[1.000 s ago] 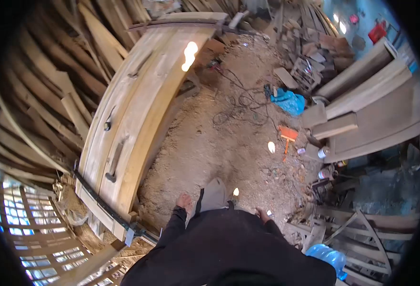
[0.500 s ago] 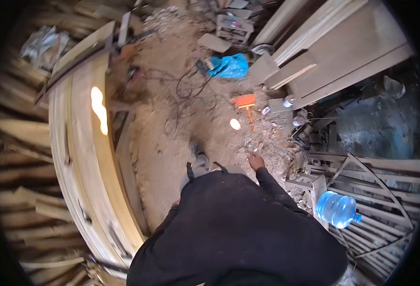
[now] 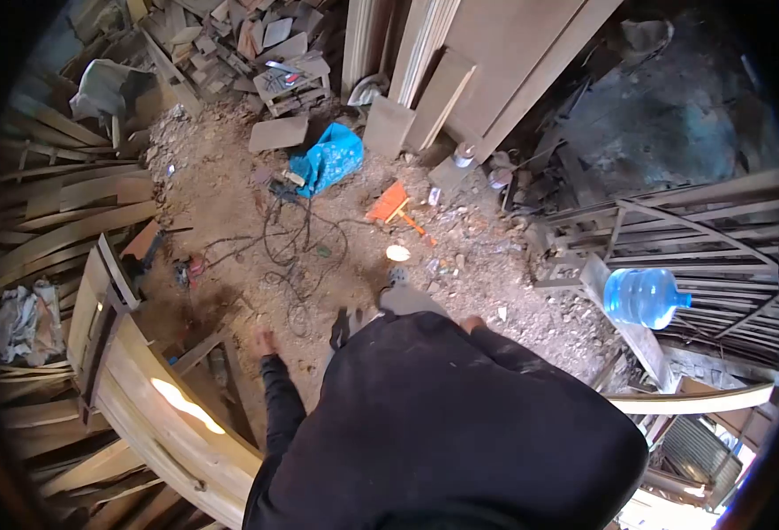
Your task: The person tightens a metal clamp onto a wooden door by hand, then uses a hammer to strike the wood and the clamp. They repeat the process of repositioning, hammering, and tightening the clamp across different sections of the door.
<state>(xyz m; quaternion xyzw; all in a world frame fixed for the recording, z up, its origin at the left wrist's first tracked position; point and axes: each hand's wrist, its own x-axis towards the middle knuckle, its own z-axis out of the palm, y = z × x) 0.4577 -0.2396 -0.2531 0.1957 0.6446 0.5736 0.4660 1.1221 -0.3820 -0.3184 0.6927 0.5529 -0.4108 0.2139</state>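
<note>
My left hand (image 3: 267, 342) hangs out from the dark sleeve on the left, over the dirt floor near the wooden boards. Its fingers are too small and blurred to read. On the other side, my right hand (image 3: 472, 324) shows only in part beside my body, with its fingers hidden. Ahead on the floor lie an orange dustpan-like tool (image 3: 389, 203), a blue bag (image 3: 329, 159) and tangled black cables (image 3: 297, 231). A power tool with red parts (image 3: 191, 269) rests near the left boards.
Long pale boards (image 3: 155, 389) run along the left. A large blue water bottle (image 3: 641, 299) lies on a wooden stand at right. Panels (image 3: 504, 71) lean at the top, beside a small stool (image 3: 292, 84) and scrap wood. Stacked slats line both sides.
The view has turned, and the floor items sit further left. My left hand has swung out into view, while my right hand has drawn back against my body. My feet have shifted.
</note>
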